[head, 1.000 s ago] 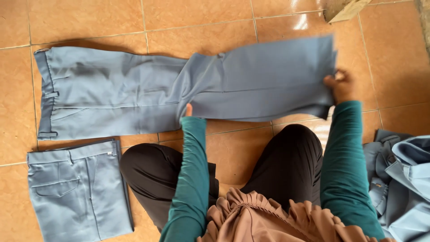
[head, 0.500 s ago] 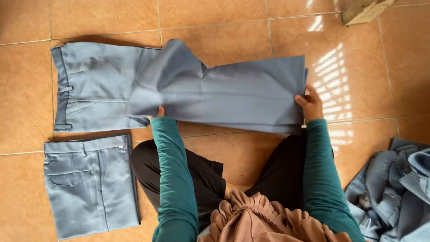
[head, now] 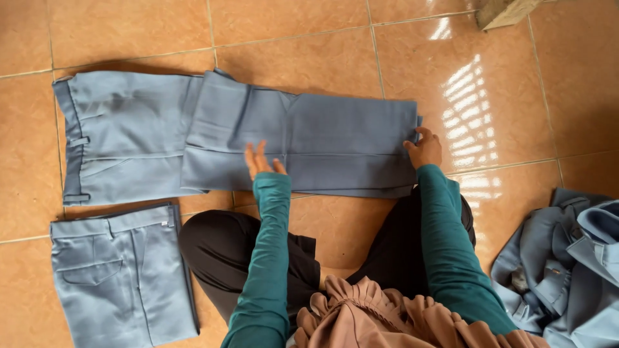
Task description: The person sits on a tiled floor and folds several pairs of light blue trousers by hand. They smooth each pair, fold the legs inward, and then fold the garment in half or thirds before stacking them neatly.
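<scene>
Since the earlier frame, the leg end of the grey-blue trousers (head: 258, 135) has come over toward the waistband, so the folded leg part now lies on top of the upper part w/ its loose end near the middle of the garment; before, the legs stretched further out to the right. Left hand (head: 260, 161) has shifted from the near edge onto the cloth itself.

Left hand rests flat on the folded layer, fingers straight and close together, palm down, gripping nothing. Right hand (head: 422, 147) sits at the right fold of the trousers, fingers curled onto the cloth edge; looks like a light pinch on the fold, but can't tell how firm. Both arms in teal sleeves (head: 445, 238).

Trousers lie on the tiled floor (head: 503, 96), across the far-middle of it, waistband to the left, fold to the right, just in front of the person's knees in black fabric. Second pair, folded trousers (head: 122, 270), same grey-blue, lies at the near-left of the floor, just beside the waistband end of the first, approx touching at the edge. Heap of grey-blue clothes (head: 567, 264) sits at the near-right, apart from the hands. Wooden block (head: 506, 9) at the far-right edge, partly cut off.
</scene>
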